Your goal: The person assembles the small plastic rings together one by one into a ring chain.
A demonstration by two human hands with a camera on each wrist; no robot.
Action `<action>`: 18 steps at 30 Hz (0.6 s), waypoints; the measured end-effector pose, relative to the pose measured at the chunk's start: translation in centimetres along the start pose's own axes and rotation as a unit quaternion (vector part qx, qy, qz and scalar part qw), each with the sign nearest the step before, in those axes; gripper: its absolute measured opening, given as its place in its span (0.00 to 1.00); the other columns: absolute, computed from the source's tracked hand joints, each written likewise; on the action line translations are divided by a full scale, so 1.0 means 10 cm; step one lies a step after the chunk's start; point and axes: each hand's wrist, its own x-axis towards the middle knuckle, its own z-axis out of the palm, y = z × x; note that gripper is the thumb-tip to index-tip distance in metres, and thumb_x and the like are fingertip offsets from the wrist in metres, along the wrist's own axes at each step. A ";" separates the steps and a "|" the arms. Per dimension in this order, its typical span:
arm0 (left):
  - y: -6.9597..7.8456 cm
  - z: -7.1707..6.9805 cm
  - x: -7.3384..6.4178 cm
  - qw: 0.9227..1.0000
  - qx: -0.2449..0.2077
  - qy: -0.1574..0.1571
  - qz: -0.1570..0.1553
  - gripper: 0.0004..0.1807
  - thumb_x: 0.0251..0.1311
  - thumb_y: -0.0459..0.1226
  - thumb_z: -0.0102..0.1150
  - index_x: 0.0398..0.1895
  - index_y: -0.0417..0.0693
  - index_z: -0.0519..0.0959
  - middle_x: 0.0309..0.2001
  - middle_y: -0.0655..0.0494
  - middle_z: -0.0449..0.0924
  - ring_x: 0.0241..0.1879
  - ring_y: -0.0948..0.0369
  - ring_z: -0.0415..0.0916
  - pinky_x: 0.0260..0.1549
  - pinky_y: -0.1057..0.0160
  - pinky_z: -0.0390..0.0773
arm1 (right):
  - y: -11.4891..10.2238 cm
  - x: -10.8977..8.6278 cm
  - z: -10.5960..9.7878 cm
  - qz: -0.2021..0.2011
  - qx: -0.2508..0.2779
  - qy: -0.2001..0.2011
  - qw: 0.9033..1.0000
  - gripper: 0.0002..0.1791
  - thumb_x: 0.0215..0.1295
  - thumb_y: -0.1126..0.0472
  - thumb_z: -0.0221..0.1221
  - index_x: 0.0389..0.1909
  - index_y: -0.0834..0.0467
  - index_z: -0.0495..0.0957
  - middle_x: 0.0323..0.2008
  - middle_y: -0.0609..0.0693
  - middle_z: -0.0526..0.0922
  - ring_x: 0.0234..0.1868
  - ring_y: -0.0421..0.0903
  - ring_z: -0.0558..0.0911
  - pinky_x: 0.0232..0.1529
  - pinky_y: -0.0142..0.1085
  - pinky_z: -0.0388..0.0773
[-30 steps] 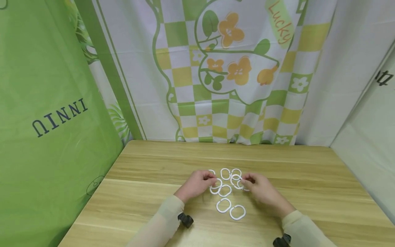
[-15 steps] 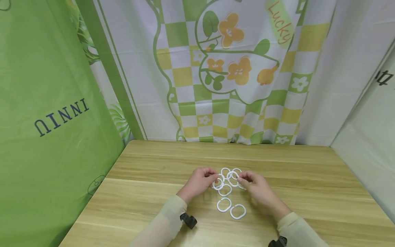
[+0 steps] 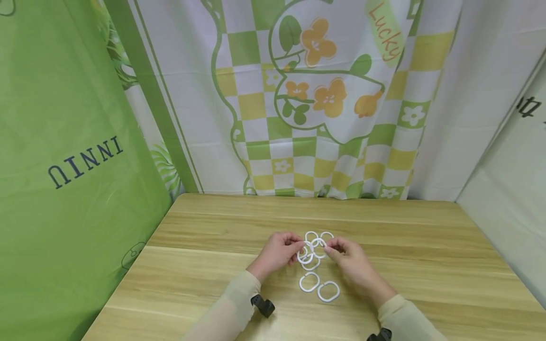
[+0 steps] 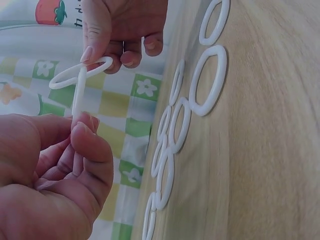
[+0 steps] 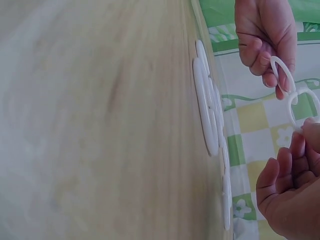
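Observation:
My left hand [image 3: 276,252] pinches a white oval curtain ring [image 4: 78,97] between thumb and fingertips. Opposite it, my right hand [image 3: 353,261] pinches a second white curtain ring [image 5: 291,111] by its edge. Both held rings are raised above the tabletop, tilted at different angles, and they cross at their near edges in the left wrist view. The right wrist view has them meeting edge to edge, the first ring [image 5: 281,70] above the other. Each ring is a thin loop; a small gap shows in some of those on the table.
Several more white rings lie flat on the wooden table [image 3: 213,232], including two nearer me, a ring [image 3: 318,282] and another ring [image 3: 339,290]. A patterned curtain [image 3: 281,166] hangs behind the table, with a green cloth [image 3: 85,213] at the left.
Both hands have drawn closer together, bringing their held rings from apart to overlapping. The right hand moved left, the left hand slightly right. The rings nearer me stayed in place.

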 end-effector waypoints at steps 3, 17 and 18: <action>0.00 0.00 0.00 1.000 -0.005 -0.001 -0.003 0.11 0.66 0.37 0.61 0.40 0.35 0.81 0.32 0.34 0.81 0.18 0.63 0.72 0.18 0.63 0.76 | 0.00 0.00 0.01 -0.001 -0.007 0.008 1.000 0.08 0.67 0.66 0.60 0.42 0.68 0.78 0.35 0.54 0.77 0.37 0.47 0.73 0.38 0.35 0.71; 0.01 -0.01 0.00 0.999 -0.044 -0.003 -0.017 0.10 0.66 0.37 0.61 0.41 0.37 0.80 0.35 0.33 0.81 0.21 0.62 0.75 0.20 0.65 0.78 | -0.05 -0.03 0.04 0.007 -0.011 -0.001 1.000 0.07 0.66 0.66 0.60 0.41 0.67 0.78 0.35 0.53 0.78 0.39 0.47 0.73 0.40 0.36 0.71; 0.01 -0.01 0.00 0.999 -0.047 -0.003 -0.018 0.10 0.66 0.37 0.61 0.41 0.37 0.79 0.35 0.33 0.81 0.21 0.61 0.75 0.20 0.65 0.79 | -0.05 -0.03 0.04 0.007 -0.009 -0.003 1.000 0.07 0.66 0.67 0.60 0.41 0.67 0.78 0.35 0.53 0.78 0.39 0.47 0.73 0.40 0.35 0.71</action>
